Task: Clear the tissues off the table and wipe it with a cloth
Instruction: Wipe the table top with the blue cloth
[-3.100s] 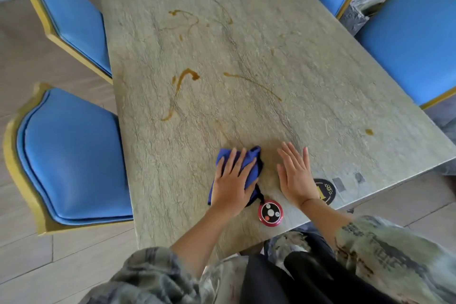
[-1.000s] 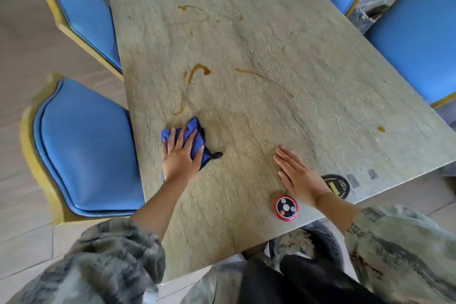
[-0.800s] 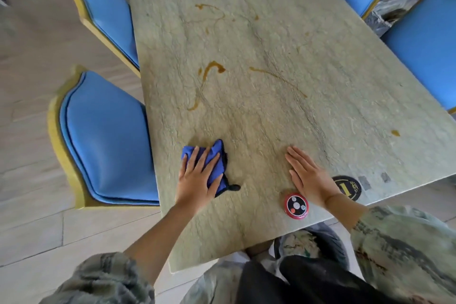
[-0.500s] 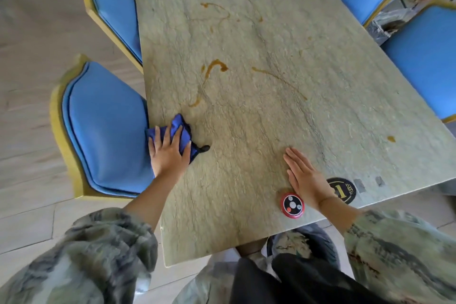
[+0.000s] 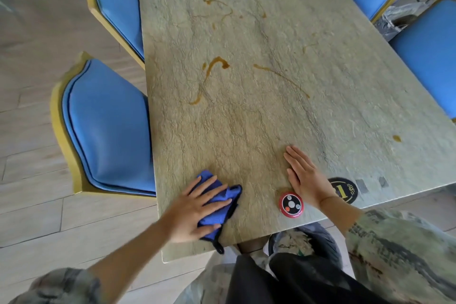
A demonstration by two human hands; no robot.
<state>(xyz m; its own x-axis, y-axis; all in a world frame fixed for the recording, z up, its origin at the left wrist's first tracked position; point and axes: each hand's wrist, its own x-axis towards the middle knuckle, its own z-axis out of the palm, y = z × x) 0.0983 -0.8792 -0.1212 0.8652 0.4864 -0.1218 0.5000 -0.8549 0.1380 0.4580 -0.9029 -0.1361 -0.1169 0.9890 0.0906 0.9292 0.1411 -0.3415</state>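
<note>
Cloth (image 5: 223, 201), deep blue and bunched with a dark trim strip trailing off the edge, lies at the near-left corner of the stone-patterned surface (image 5: 246, 131), pressed flat under the left hand (image 5: 195, 212) with its fingers spread straight. The right hand (image 5: 304, 176) rests palm-down, fingers relaxed and holding nothing, just beside a red-and-black call button (image 5: 291, 204). Brown sauce streaks (image 5: 214, 66) cross the middle, well apart from the cloth.

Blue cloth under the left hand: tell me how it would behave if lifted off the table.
The blue cloth would probably droop limply: it lies creased under the left hand, one corner hanging over the table edge. It looks thin, so likely light and unbreakable.
</note>
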